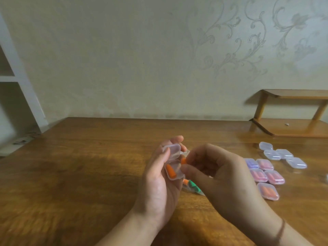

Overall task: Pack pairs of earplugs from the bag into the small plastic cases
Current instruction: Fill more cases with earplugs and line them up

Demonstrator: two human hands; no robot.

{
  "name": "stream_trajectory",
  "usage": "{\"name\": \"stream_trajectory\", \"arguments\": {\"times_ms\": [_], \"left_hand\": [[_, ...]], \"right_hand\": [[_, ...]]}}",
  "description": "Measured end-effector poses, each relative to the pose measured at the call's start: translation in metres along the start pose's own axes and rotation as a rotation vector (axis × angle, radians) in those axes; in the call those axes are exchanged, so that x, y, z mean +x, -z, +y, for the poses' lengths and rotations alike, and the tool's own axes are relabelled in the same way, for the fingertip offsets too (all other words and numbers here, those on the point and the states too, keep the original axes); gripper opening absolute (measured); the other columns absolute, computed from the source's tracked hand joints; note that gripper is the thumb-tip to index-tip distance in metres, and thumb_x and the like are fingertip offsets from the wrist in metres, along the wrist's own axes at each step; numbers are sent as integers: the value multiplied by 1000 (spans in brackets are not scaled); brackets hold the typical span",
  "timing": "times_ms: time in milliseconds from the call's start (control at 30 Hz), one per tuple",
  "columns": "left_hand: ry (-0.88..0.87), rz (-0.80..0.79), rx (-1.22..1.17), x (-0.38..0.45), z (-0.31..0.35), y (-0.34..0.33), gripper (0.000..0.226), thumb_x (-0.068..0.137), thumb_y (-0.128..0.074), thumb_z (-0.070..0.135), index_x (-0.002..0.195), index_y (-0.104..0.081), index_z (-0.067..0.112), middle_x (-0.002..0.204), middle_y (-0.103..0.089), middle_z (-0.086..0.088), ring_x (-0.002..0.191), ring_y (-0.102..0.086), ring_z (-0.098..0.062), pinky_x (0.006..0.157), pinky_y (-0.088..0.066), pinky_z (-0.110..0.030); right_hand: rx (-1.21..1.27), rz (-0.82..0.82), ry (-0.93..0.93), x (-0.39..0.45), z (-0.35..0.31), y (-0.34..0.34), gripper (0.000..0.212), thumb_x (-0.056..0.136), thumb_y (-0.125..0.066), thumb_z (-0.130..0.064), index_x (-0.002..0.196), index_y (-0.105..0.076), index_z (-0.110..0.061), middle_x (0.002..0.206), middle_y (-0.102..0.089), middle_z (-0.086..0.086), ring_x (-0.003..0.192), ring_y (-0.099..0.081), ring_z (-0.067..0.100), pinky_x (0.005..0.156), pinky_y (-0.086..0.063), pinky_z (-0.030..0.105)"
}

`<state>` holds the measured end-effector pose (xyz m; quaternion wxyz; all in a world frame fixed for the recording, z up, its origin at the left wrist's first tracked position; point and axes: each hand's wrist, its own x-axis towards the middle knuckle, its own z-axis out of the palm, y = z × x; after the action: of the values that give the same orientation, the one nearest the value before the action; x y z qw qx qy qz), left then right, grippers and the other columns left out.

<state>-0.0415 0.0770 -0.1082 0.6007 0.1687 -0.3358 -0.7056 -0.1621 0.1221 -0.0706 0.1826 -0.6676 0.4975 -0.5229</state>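
My left hand (159,183) holds a small clear plastic case (174,170) with its lid (172,150) swung open; my thumb lies against the lid. One orange earplug (171,172) lies in the case's base. My right hand (213,171) pinches a second orange earplug (183,161) right at the case's rim. Under both hands a clear bag (192,186) lies on the wooden table (79,174), showing orange and green earplugs; most of the bag is hidden.
To the right lie several closed cases with pink, purple and orange earplugs (266,174), and behind them several closed cases that look empty (282,154). A small wooden shelf (292,121) stands at the table's back right. A white shelving unit (16,77) is at far left.
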Motion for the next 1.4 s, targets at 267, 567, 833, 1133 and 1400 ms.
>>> {"name": "stream_trajectory", "arguments": {"times_ms": [267, 567, 833, 1133, 1400], "left_hand": [[28, -87, -55, -6, -3, -5, 22, 95, -50, 17, 100, -67, 5, 103, -56, -18, 84, -68, -23, 69, -56, -26], [-12, -107, 140, -7, 7, -2, 23, 90, -53, 29, 98, -72, 19, 101, -70, -10, 87, -67, -21, 69, -54, -28], [-5, -263, 461, -4, 0, 8, 47, 93, -43, 51, 127, -65, 27, 145, -51, -10, 135, -47, -31, 108, -40, -53], [-203, -320, 1015, -7, 1, 12, 62, 98, -55, 18, 144, -27, 50, 132, -61, 24, 135, -46, -2, 108, -41, -23], [-660, -127, 1348, -8, -4, -7, 39, 75, -75, 30, 112, -63, 32, 115, -64, 18, 109, -64, -7, 91, -57, -30]], "right_hand": [[-306, 53, 226, 0, 23, -15, 11, 78, -80, -18, 81, -73, -26, 74, -61, -16, 67, -56, -3, 59, -41, 8], [390, -127, -478, 9, 6, 6, 39, 89, -45, -49, 103, -62, -16, 71, -69, 15, 56, -65, 29, 43, -45, 32], [703, -224, -529, 9, 13, 8, 26, 88, -61, -25, 99, -65, -2, 83, -65, 22, 61, -62, 24, 47, -49, 26], [323, -242, -450, 12, 27, 18, 23, 89, -68, -19, 100, -58, -1, 78, -73, 16, 67, -72, 27, 62, -59, 36], [137, -23, -146, 9, 32, 29, 24, 86, -72, -26, 88, -50, -17, 74, -68, 9, 60, -65, 16, 55, -56, 30]]}}
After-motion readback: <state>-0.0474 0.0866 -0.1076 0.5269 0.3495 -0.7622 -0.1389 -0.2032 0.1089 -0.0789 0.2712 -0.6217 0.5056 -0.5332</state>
